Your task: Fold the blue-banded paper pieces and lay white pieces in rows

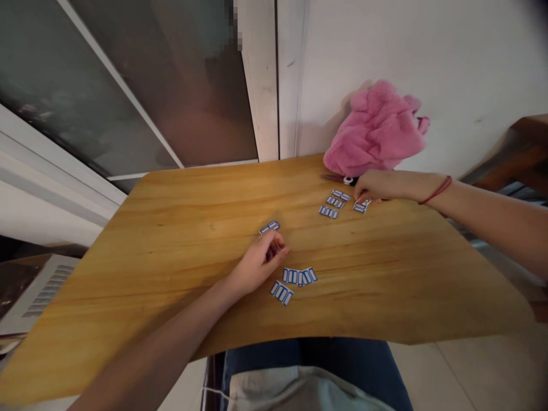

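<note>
Small white labels with blue borders lie scattered on a wooden table (pixel 180 285). My left hand (pixel 259 264) rests on the table in the middle, fingers curled loosely with nothing clearly in them; one label (pixel 269 227) lies just beyond it and three labels (pixel 294 282) lie just to its right. My right hand (pixel 377 186) reaches to the far right of the table, fingertips pressing on a label (pixel 360 206), beside several more labels (pixel 334 202). A dark pair of scissors (pixel 338 179) lies partly under that hand. A red string circles my right wrist.
A crumpled pink cloth (pixel 377 131) sits at the table's far edge against the white wall. A glass sliding door stands behind the table at left. A wooden chair part (pixel 522 148) shows at far right. My blue-trousered legs are under the near edge.
</note>
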`<state>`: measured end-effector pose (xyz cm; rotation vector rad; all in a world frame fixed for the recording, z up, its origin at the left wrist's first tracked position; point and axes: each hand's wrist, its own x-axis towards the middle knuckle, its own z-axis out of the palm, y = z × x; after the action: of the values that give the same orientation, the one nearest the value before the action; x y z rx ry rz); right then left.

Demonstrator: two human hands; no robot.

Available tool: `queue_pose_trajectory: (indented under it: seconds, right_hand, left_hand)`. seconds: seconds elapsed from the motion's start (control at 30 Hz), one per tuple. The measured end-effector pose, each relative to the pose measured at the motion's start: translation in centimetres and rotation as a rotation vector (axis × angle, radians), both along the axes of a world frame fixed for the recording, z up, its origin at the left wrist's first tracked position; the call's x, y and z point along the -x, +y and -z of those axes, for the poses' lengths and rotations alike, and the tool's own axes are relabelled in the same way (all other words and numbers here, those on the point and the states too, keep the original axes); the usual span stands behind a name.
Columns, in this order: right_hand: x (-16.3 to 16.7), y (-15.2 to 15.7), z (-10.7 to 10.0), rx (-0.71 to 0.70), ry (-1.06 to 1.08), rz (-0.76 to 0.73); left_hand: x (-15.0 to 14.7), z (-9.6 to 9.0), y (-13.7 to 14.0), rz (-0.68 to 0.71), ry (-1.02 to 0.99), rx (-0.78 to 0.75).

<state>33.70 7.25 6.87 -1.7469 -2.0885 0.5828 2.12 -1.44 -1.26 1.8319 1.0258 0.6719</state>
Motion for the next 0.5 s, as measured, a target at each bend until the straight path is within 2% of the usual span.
queue_pose_trajectory:
  seconds: [0.27, 0.4, 0.5]
  right_hand:
    - [-1.2, 2.4, 1.6, 0.209, -0.183, -0.126]
    - [-1.9, 2.3, 1.6, 0.23, -0.284, -0.206]
    - [-2.1, 2.2, 1.4, 0.26, -0.255, -0.262]
  left_hand:
    - [0.0, -0.2, -0.2, 0.014, 0.003, -0.021]
    - [0.1, 0.1, -0.1, -0.022, -0.034, -0.045]
    - [0.3, 0.1, 0.2, -0.073, -0.034, -0.129]
